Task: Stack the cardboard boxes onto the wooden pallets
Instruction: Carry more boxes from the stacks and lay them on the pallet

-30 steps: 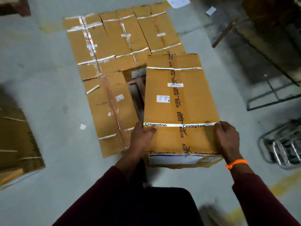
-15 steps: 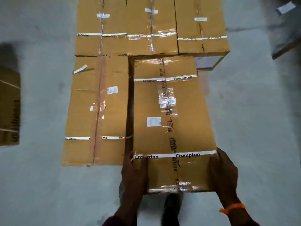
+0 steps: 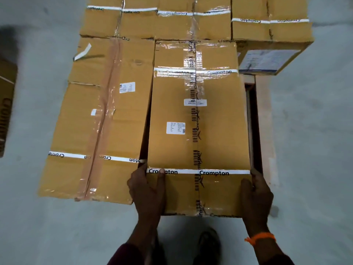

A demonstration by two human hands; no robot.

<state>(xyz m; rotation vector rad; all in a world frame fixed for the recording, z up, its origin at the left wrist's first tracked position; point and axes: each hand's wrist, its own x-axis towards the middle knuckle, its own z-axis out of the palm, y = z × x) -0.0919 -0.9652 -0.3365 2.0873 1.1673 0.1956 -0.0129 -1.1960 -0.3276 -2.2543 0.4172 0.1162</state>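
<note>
A long brown Crompton cardboard box [image 3: 198,131] with white straps lies in front of me over the wooden pallet [image 3: 264,131]. My left hand [image 3: 148,190] grips its near left corner, thumb on top. My right hand [image 3: 256,194] grips the near right edge. The box sits close beside a second long box [image 3: 99,119] on its left, with a dark gap between them. Its far end meets a row of three boxes [image 3: 193,22] across the back of the pallet.
A bare strip of pallet wood shows to the right of the held box. Grey concrete floor [image 3: 315,131] surrounds the pallet. Another cardboard box [image 3: 6,104] lies at the left edge. My shoe [image 3: 208,243] stands just below the box.
The box has moved forward and down between the left box and the pallet's right edge. The view has closed in on the pallet. Both hands keep their hold.
</note>
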